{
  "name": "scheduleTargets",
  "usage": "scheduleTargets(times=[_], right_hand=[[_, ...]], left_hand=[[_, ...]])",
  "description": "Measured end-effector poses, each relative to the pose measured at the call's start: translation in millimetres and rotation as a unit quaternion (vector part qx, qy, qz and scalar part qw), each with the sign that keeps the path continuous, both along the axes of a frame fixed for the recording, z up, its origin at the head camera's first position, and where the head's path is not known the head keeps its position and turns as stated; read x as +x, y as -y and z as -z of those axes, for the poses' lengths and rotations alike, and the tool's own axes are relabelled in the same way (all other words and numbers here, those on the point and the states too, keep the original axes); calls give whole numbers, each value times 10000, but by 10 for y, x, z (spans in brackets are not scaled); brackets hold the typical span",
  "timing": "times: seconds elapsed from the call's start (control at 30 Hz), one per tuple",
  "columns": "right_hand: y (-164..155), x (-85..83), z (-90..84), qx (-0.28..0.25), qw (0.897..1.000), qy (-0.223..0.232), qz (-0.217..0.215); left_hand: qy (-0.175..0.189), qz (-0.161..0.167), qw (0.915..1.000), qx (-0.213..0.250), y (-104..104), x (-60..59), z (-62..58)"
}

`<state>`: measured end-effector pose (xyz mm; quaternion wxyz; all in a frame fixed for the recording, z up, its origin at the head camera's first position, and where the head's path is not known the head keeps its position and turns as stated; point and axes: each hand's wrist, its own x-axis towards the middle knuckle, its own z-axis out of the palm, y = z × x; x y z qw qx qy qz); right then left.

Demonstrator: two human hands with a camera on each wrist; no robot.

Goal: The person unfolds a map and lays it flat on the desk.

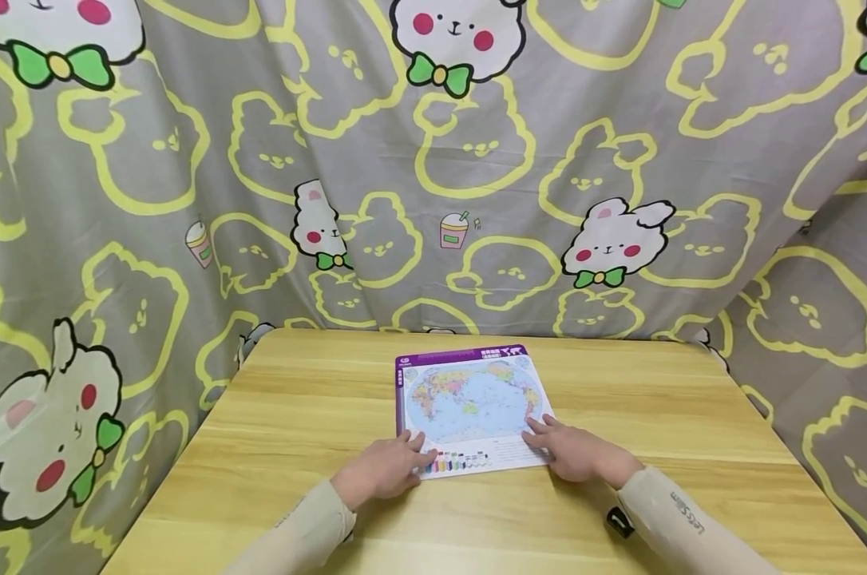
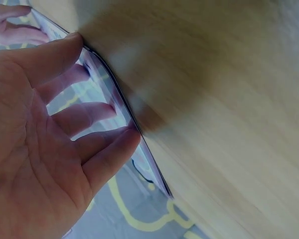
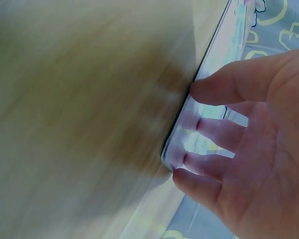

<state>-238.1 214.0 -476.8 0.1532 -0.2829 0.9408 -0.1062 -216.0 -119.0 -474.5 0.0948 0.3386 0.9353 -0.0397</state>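
Note:
A thin world map sheet [image 1: 477, 399] with a purple top border lies flat on the wooden table. My left hand [image 1: 390, 465] rests at its near left corner, fingers spread over the printed colour figures. At the right edge, near the lower corner, my right hand [image 1: 576, 453] touches the map with its fingertips. In the left wrist view, the thumb [image 2: 65, 52] meets the sheet's dark edge, and the other fingertips lie on its glossy face. The right wrist view has the thumb [image 3: 224, 87] at the edge and the relaxed fingers spread on the surface.
The light wood table [image 1: 297, 383] reaches back to a grey curtain [image 1: 376, 160] with yellow outlines and white rabbit figures. That curtain also hangs along both sides. A small black object [image 1: 619, 522] sits by the right sleeve cuff.

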Motion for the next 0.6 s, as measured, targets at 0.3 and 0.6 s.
scheduleTargets(times=[0.3,0.6], right_hand=[[8,-42,4,-64,9999,-48,76],[2,-78,21,15,9999,-81,144]], left_hand=[[-86,195,9997,-111,-28,38,-5],[-105,248,9996,-80,-65,85,-2]])
